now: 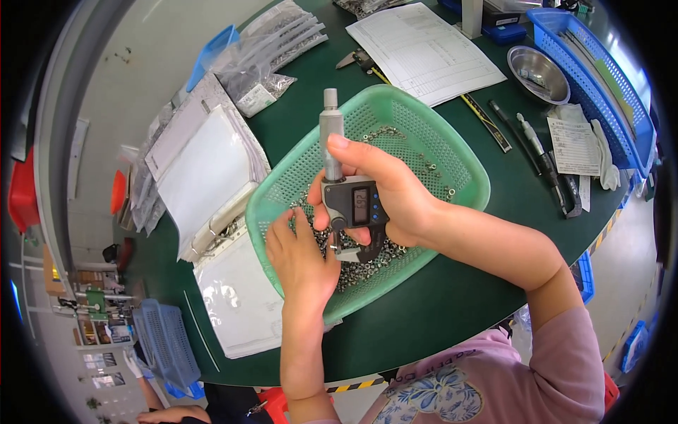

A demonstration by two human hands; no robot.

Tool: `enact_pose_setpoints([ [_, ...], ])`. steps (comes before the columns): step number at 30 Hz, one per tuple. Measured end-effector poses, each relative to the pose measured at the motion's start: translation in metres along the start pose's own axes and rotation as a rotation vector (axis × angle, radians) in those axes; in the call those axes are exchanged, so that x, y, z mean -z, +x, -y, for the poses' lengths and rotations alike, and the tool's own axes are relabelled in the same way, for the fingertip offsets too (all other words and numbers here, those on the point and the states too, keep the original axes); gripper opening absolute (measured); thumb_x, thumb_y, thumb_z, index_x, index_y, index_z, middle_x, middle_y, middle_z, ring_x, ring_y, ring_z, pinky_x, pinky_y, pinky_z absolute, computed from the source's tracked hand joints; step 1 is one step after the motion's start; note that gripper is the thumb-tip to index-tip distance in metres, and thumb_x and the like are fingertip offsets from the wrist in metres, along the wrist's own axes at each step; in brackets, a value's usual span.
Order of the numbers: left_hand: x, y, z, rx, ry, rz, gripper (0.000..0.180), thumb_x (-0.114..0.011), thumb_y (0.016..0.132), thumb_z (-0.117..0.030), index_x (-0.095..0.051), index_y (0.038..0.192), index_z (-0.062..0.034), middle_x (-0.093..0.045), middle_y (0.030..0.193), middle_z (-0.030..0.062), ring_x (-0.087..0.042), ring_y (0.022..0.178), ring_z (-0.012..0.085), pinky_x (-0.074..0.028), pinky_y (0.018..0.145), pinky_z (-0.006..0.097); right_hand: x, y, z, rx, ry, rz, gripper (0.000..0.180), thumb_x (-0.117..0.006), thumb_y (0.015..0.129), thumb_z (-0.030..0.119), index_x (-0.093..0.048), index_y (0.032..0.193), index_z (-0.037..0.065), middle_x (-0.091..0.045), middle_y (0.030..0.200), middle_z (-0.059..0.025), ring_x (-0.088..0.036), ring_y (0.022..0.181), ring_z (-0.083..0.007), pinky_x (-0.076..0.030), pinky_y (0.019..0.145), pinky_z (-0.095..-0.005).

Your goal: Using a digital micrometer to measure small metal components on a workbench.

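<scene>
Our right hand [395, 187] is clamped on the grey-and-black digital micrometer [346, 192], thumb along the silver barrel and fingers wrapped behind the frame. That grip seems chosen to put the barrel's turning part under the thumb and to leave the little display facing up, where we can read it. Our left hand [300, 258] is close beside the right, fingers bent and thumb near the measuring gap at the lower end of the tool; we cannot tell whether it pinches a small part there, as the fingers hide it.

Both hands are above the green basket [452, 145], whose small metal parts [367, 268] lie mostly below the micrometer, probably so that a dropped piece falls back among the others. The micrometer itself lies in the right hand's grasp, just to the right of the left hand's fingertips, its barrel pointing away from us.

Left of the hands lies a ring binder [205, 155], its pages open, perhaps for easy consulting. Beyond the hands are printed sheets [424, 53], and farther to the right a steel bowl [526, 60], both placed outside the working spot, likely to spare elbow room.
</scene>
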State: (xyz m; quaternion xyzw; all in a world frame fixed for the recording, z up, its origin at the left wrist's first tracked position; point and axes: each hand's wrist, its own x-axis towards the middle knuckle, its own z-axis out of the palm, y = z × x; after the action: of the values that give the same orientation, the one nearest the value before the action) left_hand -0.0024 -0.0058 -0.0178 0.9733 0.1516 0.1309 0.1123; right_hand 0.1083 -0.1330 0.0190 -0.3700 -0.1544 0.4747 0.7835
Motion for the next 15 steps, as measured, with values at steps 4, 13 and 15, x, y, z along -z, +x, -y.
enact_pose_setpoints([
  [4, 0.0015, -0.0003, -0.0044, -0.160, 0.236, 0.009, 0.031, -0.062, 0.065, -0.008, -0.057, 0.095, 0.0010, -0.046, 0.105, 0.0163, -0.042, 0.101, 0.0320, -0.032, 0.086, 0.041, 0.0003, -0.0016, 0.0033, 0.034, 0.024, -0.033, 0.060, -0.031, 0.084, 0.054, -0.055, 0.084, -0.001, -0.059, 0.066, -0.0121, -0.046, 0.041, -0.0138, -0.037, 0.039, -0.0230],
  [13, 0.0029, -0.0044, -0.0033, -0.134, 0.021, 0.035, 0.008, -0.061, 0.059, -0.004, -0.058, 0.066, -0.0025, -0.052, 0.080, 0.0098, -0.049, 0.083, 0.0290, -0.038, 0.074, 0.038, -0.0004, 0.0003, 0.0025, -0.002, 0.061, -0.098, 0.064, -0.027, 0.082, 0.056, -0.056, 0.085, -0.002, -0.059, 0.067, -0.0134, -0.048, 0.044, -0.0144, -0.037, 0.038, -0.0235],
  [15, 0.0069, -0.0052, -0.0058, -0.119, 0.004, 0.035, 0.010, -0.061, 0.058, -0.003, -0.058, 0.067, -0.0027, -0.053, 0.079, 0.0103, -0.049, 0.081, 0.0296, -0.039, 0.072, 0.038, 0.0000, 0.0007, 0.0021, -0.002, 0.056, -0.090, 0.064, -0.028, 0.082, 0.056, -0.056, 0.085, -0.002, -0.059, 0.067, -0.0136, -0.048, 0.044, -0.0145, -0.037, 0.038, -0.0235],
])
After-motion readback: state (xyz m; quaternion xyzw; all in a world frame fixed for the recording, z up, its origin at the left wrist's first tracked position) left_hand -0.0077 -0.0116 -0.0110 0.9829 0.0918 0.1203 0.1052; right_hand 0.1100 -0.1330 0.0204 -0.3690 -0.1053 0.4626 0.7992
